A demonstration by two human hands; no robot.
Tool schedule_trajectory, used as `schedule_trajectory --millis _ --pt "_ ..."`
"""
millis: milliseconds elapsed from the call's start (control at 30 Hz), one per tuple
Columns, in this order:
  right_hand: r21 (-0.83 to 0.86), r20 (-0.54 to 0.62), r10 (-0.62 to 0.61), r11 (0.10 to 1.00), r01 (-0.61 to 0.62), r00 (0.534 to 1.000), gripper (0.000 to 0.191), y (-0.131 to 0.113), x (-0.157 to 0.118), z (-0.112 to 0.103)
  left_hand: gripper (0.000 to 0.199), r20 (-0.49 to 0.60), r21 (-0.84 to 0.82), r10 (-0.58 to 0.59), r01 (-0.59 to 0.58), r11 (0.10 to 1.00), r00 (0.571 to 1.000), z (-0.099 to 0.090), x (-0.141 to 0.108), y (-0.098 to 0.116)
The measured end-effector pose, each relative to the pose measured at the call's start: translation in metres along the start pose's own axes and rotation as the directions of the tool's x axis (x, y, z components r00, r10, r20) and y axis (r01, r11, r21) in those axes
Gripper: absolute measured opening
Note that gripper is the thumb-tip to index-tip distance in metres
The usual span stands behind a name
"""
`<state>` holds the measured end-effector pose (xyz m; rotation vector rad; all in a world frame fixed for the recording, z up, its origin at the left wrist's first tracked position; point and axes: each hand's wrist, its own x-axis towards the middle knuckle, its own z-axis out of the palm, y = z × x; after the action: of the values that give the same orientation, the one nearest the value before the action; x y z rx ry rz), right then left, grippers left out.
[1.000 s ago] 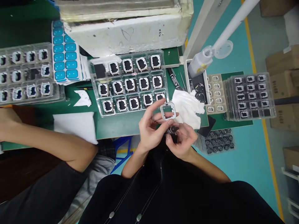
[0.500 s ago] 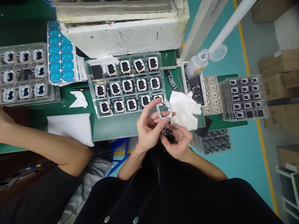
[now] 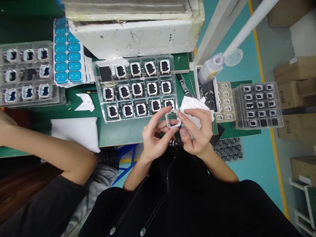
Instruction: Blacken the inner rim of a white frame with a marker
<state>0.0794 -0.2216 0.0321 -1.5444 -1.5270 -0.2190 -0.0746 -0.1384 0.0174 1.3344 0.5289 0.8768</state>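
Observation:
Between thumb and fingers, my left hand [image 3: 156, 140] holds a white square frame [image 3: 169, 124] with rounded corners. My right hand [image 3: 197, 130] is raised at the frame's right side, its index fingertip touching or very close to the upper right corner and its thumb apart. Below the frame, a dark marker-like object [image 3: 174, 143] shows between the hands; whether a hand holds it is hidden. Just beyond the hands lies a clear tray [image 3: 105, 117] with rows of similar white frames around dark parts. A crumpled white cloth [image 3: 194, 102] is partly behind my right hand.
At left, another person's bare arm [image 3: 56, 148] reaches over the green table [image 3: 120, 133] near a white pad [image 3: 74, 131]. Blue stickers [image 3: 60, 57] and stacked trays [image 3: 56, 98] stand beyond. A bottle [image 3: 209, 69], a small box [image 3: 218, 102] and more trays [image 3: 278, 120] are at right.
My right hand has risen from below the frame to its upper right side, and its fingers have spread. My left hand still holds the frame. The view has shifted slightly.

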Motion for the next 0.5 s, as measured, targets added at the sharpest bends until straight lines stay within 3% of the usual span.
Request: schedule_trajectory --millis 200,333,500 --pt "-0.050 0.026 -0.005 0.999 0.006 1.000 0.057 0.001 -0.005 0.002 0.065 -0.011 0.105 0.053 -0.052 0.993 0.999 -0.001 -0.004 0.002" --pt "0.027 0.031 0.013 1.000 -0.014 0.999 0.054 -0.001 -0.008 -0.001 0.065 -0.027 0.182 0.095 -0.089 0.979 0.995 -0.002 -0.004 0.001" --pt "0.127 -0.010 0.039 0.991 -0.037 0.999 0.051 -0.001 -0.014 -0.004 0.068 0.012 0.095 0.033 -0.034 0.995 0.999 -0.002 -0.005 0.001"
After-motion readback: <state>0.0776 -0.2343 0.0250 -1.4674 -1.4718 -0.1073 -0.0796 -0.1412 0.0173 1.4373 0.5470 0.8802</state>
